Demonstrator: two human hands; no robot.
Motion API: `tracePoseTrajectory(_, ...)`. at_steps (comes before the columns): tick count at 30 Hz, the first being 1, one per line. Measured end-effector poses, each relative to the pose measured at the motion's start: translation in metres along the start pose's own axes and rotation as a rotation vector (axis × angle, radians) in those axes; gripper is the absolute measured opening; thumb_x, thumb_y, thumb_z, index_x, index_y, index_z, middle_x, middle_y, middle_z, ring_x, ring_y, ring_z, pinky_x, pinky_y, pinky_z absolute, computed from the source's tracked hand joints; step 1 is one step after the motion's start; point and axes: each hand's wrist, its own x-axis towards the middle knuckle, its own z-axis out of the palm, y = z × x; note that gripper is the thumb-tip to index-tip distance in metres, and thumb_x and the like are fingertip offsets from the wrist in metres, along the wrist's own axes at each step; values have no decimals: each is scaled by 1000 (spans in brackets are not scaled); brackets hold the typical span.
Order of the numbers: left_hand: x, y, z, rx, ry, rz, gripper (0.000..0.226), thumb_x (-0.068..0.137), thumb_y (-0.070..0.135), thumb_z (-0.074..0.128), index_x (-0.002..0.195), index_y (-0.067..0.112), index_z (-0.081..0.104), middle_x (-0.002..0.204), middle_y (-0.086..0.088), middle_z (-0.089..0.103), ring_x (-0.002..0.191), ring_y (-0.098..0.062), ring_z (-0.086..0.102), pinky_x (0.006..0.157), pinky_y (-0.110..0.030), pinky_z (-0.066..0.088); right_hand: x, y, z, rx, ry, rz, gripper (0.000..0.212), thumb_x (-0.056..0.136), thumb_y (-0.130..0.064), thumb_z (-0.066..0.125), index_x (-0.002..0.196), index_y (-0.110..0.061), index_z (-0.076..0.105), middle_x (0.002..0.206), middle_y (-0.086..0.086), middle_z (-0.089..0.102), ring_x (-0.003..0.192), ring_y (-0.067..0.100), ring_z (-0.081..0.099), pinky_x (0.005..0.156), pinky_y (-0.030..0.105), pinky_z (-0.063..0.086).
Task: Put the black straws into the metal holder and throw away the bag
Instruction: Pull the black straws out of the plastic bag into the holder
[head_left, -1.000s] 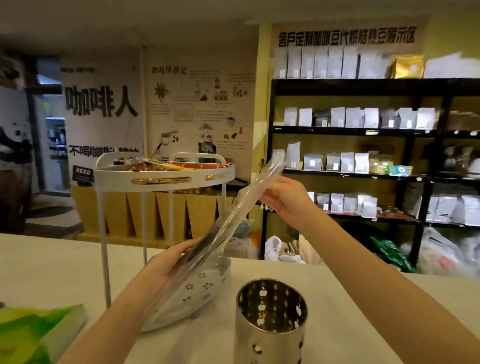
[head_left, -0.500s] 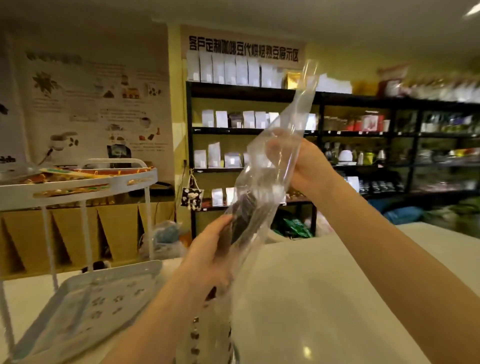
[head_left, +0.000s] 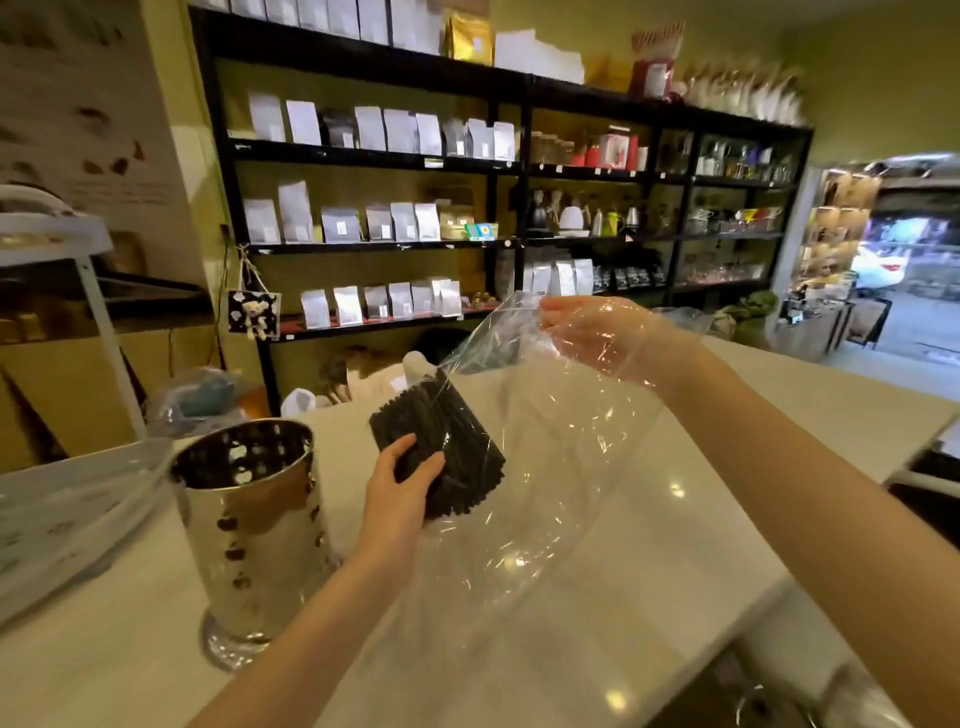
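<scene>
A bundle of black straws is gripped by my left hand above the white counter, its ends pointing toward me. A clear plastic bag hangs open around and below the bundle. My right hand holds the bag's upper edge, raised to the right of the straws, with film draped over its fingers. The perforated metal holder stands upright on the counter just left of my left hand, and nothing shows inside its mouth.
A white two-tier rack stands at the left, its lower tray close to the holder. The white counter stretches right toward a dark sink edge. Black shelves of bags and kettles line the back wall.
The view has swung right and down. The bag, held upright and stretched between both hands before, now hangs open with the straw bundle lowered beside the holder. My right hand has dropped.
</scene>
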Motion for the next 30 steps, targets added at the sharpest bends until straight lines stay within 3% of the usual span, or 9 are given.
tracePoseTrajectory(3,0,-20,-10,142,49,58,43,87,16,55,127,24,41,125,-4,46,103,-23,54,66,-29,54,-2,29,-23,-232,-41,98,18,83,0,60,88,-14,70,72,-3,73,65,9,69,63,23,57)
tracePoseTrajectory(6,-3,-38,-20,253,89,87,45,86,13,54,127,22,39,132,-9,45,107,-23,53,84,-39,52,0,63,-37,-448,-48,149,19,84,1,59,98,-7,69,78,-1,74,70,10,68,65,24,58)
tracePoseTrajectory(10,-1,-56,-32,435,108,78,47,86,16,54,129,25,36,134,-9,40,110,-23,50,88,-42,52,2,109,-40,-617,-62,208,23,80,1,64,102,-4,69,93,10,69,74,16,64,62,21,59)
tracePoseTrajectory(14,2,-61,-33,559,133,56,51,86,19,55,132,22,33,135,-13,38,114,-28,50,90,-42,51,9,138,-36,-589,9,216,24,82,2,61,105,-1,66,92,12,66,72,16,61,58,19,57)
tracePoseTrajectory(18,0,-62,-31,670,125,45,54,87,24,53,135,16,29,143,-12,27,128,-30,37,104,-46,38,18,170,-30,-497,228,166,25,79,8,60,103,2,65,89,16,62,67,21,57,48,16,51)
tracePoseTrajectory(20,-3,-64,-31,767,106,78,56,87,26,52,136,14,27,149,-14,16,135,-31,26,111,-46,28,21,186,-27,-601,329,115,26,78,8,59,101,0,66,88,16,62,76,24,56,55,16,49)
tracePoseTrajectory(22,-7,-64,-32,867,91,103,57,88,29,49,137,14,25,153,-16,1,141,-32,10,115,-46,16,21,194,-24,-822,351,76,33,76,2,62,108,-5,65,102,17,65,93,24,58,77,24,47)
tracePoseTrajectory(25,-13,-62,-36,992,5,196,54,92,29,41,140,17,20,155,-10,-8,142,-25,-8,114,-40,0,5,183,-5,-1113,257,-36,43,78,-12,68,120,-13,58,128,11,56,121,28,45,96,33,37)
tracePoseTrajectory(30,-19,-55,-52,1110,-233,427,49,95,25,31,142,17,18,155,0,6,142,-11,-1,109,-20,-1,-68,170,55,-941,-109,-357,25,86,-16,62,110,-11,65,107,6,69,102,20,59,91,28,41)
